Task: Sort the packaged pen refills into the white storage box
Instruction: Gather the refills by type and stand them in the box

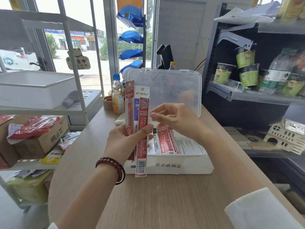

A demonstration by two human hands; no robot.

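Observation:
My left hand [123, 139] grips a fan of packaged pen refills [142, 128] upright: two red packs and a white one behind them. They stand in front of the left end of the white storage box [179, 166], which has a printed label on its front wall. Its clear lid [165, 90] stands open behind. Red and white refill packs [166, 142] lie in rows inside the box. My right hand [175, 119] hovers over the box with fingers curled, its fingertips close to the right edge of the held packs; whether it pinches a thin pack I cannot tell.
The box sits on a wooden table [156, 195]. A drink bottle [117, 95] and a tape roll [108, 102] stand behind at the left. White shelving [41, 90] with a tray and boxes flanks the left; a dark shelf [257, 90] with cup noodles is at the right.

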